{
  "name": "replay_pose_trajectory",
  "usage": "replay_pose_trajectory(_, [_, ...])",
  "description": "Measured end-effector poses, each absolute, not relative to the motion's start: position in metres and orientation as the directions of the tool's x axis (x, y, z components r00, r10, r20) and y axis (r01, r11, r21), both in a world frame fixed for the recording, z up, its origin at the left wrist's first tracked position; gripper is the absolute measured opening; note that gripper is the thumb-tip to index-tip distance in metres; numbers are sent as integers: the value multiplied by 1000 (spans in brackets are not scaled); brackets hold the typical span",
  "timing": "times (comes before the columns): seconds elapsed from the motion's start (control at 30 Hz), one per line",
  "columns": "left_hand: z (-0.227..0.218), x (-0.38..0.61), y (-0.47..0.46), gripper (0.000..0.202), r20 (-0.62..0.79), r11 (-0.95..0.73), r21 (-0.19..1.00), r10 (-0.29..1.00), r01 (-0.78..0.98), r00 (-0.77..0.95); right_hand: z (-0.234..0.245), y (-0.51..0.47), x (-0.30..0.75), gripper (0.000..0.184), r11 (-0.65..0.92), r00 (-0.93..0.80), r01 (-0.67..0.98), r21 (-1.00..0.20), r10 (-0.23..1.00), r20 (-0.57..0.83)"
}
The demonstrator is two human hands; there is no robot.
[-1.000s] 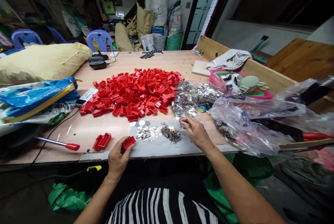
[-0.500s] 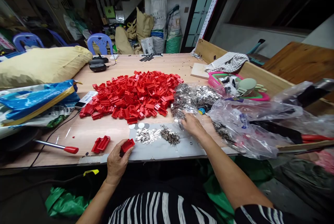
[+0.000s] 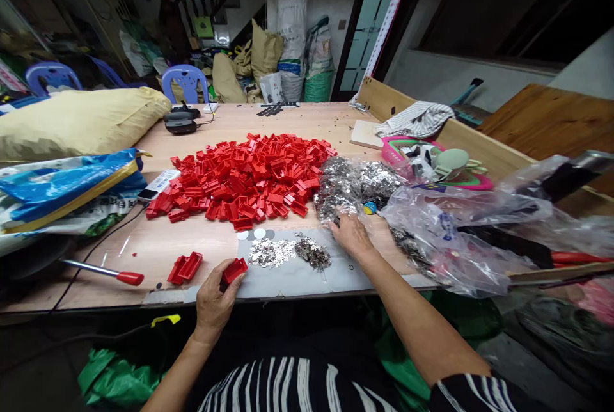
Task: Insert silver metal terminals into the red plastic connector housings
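Observation:
My left hand [image 3: 213, 300] is closed on a small red plastic clip [image 3: 235, 269] at the table's near edge. My right hand [image 3: 352, 236] reaches forward, its fingers dipping into a heap of shiny metal pieces in a clear bag [image 3: 352, 185]; the fingertips are hidden. Between the hands lies a grey sheet [image 3: 288, 277] with two little piles of metal pieces [image 3: 290, 251]. Behind it spreads a big heap of red clips [image 3: 244, 175]. Two more red clips [image 3: 186, 267] lie to the left of my left hand.
A red-handled screwdriver [image 3: 103, 271] lies at the left. Blue and yellow sacks [image 3: 71, 143] fill the left side. Crumpled clear plastic bags [image 3: 470, 226] cover the right, near a pink basket [image 3: 432, 159]. Black headphones [image 3: 180, 121] sit at the far edge.
My right hand has moved from the small pile on the grey sheet forward to the bagged heap of metal pieces. My left hand keeps the red clip in place.

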State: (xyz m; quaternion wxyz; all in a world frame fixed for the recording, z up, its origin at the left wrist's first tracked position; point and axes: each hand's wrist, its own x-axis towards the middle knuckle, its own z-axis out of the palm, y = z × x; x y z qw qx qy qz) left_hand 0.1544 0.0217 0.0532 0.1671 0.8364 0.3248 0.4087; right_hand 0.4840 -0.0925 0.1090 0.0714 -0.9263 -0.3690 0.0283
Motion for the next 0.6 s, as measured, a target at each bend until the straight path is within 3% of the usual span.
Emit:
replay_pose_trajectory(0.1, [53,154,22,36,573,-732,547,681,406,456,108,-86,483,55,-726,731,673,-144,682,-26])
replay_pose_trajectory(0.37, [53,154,22,36,562,-725,558,688,404,458,115,-85,489,38,-709,708,691,-144,703,-68])
replay_pose_trajectory(0.6, [49,153,22,36,548,-713,576,700,400,458,130,-90,503,39,-720,722,679,-144,690,-49])
